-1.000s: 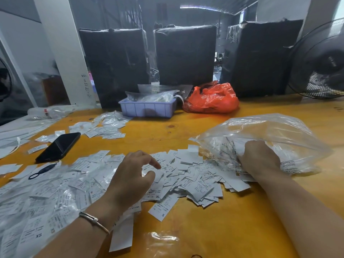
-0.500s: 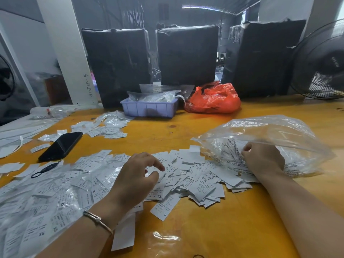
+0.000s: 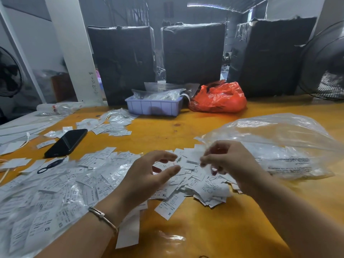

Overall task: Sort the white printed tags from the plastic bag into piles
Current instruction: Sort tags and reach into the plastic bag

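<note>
White printed tags (image 3: 208, 185) lie in a loose heap on the yellow table (image 3: 204, 231), right in front of me. More tags (image 3: 55, 192) spread to the left, partly under clear film. The clear plastic bag (image 3: 279, 138) lies at the right with its mouth toward the heap and tags still inside. My left hand (image 3: 149, 175) hovers just above the heap, thumb and fingers apart and holding nothing. My right hand (image 3: 229, 161) is outside the bag mouth, over the heap. Its fingers curl downward and are blurred, so any tag in them is hidden.
A black phone (image 3: 66, 140) lies at the left, with a small tag pile (image 3: 111, 125) beyond it. At the back stand a lilac tray (image 3: 154, 107), a red plastic bag (image 3: 217, 98) and three black wrapped blocks (image 3: 193, 53). A fan (image 3: 323, 62) is far right.
My right hand has come out of the bag and moved left over the heap. My left hand has lifted slightly and opened toward it.
</note>
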Demonstrator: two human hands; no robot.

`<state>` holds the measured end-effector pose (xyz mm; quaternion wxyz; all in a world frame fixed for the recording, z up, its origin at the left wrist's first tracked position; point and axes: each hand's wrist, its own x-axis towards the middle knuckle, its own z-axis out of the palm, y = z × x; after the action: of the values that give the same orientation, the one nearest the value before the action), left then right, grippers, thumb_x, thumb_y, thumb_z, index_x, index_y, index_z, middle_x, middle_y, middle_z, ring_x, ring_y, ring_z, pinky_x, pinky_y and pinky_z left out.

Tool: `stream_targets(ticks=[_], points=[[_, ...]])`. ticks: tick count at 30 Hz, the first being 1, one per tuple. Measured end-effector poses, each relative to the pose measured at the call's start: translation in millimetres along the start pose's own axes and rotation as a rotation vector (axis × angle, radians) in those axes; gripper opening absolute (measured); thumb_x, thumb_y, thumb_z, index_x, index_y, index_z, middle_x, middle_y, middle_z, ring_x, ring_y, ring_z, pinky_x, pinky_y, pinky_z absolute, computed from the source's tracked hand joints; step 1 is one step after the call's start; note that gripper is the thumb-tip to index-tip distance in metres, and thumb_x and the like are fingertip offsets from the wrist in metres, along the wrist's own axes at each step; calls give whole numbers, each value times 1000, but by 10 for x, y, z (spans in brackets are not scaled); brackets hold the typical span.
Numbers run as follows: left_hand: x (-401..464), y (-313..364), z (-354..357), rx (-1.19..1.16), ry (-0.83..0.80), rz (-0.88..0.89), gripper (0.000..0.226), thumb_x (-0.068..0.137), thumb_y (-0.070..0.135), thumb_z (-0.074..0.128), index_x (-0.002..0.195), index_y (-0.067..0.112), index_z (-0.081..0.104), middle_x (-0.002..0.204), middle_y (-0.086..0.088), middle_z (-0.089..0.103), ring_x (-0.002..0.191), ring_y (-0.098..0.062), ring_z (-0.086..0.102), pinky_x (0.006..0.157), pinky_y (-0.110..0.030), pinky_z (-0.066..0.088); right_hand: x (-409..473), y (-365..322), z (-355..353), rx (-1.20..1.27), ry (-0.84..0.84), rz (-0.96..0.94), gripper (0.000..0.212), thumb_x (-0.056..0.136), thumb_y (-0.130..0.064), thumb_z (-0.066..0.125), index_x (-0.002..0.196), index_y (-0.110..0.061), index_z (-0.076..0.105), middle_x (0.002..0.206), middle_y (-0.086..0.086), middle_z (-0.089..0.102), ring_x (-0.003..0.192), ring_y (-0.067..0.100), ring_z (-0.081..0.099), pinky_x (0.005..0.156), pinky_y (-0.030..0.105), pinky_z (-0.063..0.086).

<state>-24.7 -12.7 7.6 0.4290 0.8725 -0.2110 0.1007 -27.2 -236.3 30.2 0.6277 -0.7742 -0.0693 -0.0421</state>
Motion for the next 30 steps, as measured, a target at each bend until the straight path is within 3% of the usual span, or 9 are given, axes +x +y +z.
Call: stream_targets(ticks=[2, 4, 8, 12, 15, 17, 20, 25, 30], points=[[-6, 39, 5, -87, -88, -9, 50, 76, 60, 66, 121, 40, 59, 114, 23, 65, 108, 11, 56, 82, -9, 49, -55, -31, 98, 39, -136, -38, 13, 72, 5, 74, 76, 2, 62, 65, 15, 69, 46, 16, 54, 45, 21, 37], [-18, 74, 23, -172, -162, -17, 53, 77, 48, 73, 125, 34, 57, 109, 14, 70, 103, 4, 63, 84, -15, 52, -107, -41, 177, 32, -219, -84, 14, 71, 7, 74, 77, 7, 61, 67, 19, 66, 50, 18, 57, 46, 20, 38], [-21, 112, 32, -243, -121, -17, 20, 80, 14, 76, 99, 18, 72, 84, -7, 73, 78, -22, 69, 72, -32, 55, -122, -81, 176, -19, -252, -96, 19, 72, 7, 74, 87, 3, 62, 75, 14, 70, 57, 19, 61, 49, 18, 41], [-25, 101, -18, -230, -21, -43, 7, 82, 11, 75, 85, 17, 75, 82, -3, 74, 82, -20, 69, 77, -36, 56, -31, -141, -64, -243, -158, -130, 23, 74, 9, 69, 89, -8, 67, 78, 9, 71, 62, 13, 61, 58, 22, 49], [-20, 73, -46, -195, 31, -71, 5, 82, 13, 73, 82, 18, 74, 81, -7, 71, 83, -28, 65, 77, -44, 53, -6, -169, -219, -513, -325, -105, 26, 71, 3, 71, 83, -21, 73, 76, -1, 70, 63, 3, 56, 61, 22, 47], [-21, 72, -52, -191, 48, -70, 3, 83, 18, 73, 80, 19, 73, 79, -5, 70, 81, -24, 63, 75, -41, 51, -4, -137, -238, -671, -461, -51, 29, 70, -12, 79, 90, -32, 72, 82, -9, 65, 67, -2, 52, 64, 22, 44], [-28, 89, -58, -201, 57, -85, 10, 82, 23, 75, 75, 17, 70, 76, 0, 70, 78, -14, 64, 78, -37, 51, 20, -66, -203, -806, -509, -26, 37, 67, -29, 83, 97, -41, 66, 93, -13, 56, 77, 2, 50, 67, 25, 43], [-27, 106, -59, -251, 22, -107, 8, 82, 7, 70, 76, 9, 66, 89, 4, 75, 88, -10, 70, 78, -28, 55, 41, -4, -182, -821, -498, -5, 35, 64, -33, 85, 92, -35, 64, 89, -17, 51, 66, -2, 46, 55, 18, 36], [-38, 108, -72, -340, 1, -91, 11, 81, -8, 66, 85, 1, 61, 81, -8, 75, 74, -18, 72, 66, -19, 54, 33, 13, -192, -791, -439, -2, 32, 63, -27, 85, 80, -32, 59, 80, -17, 49, 66, -2, 47, 45, 9, 34]])
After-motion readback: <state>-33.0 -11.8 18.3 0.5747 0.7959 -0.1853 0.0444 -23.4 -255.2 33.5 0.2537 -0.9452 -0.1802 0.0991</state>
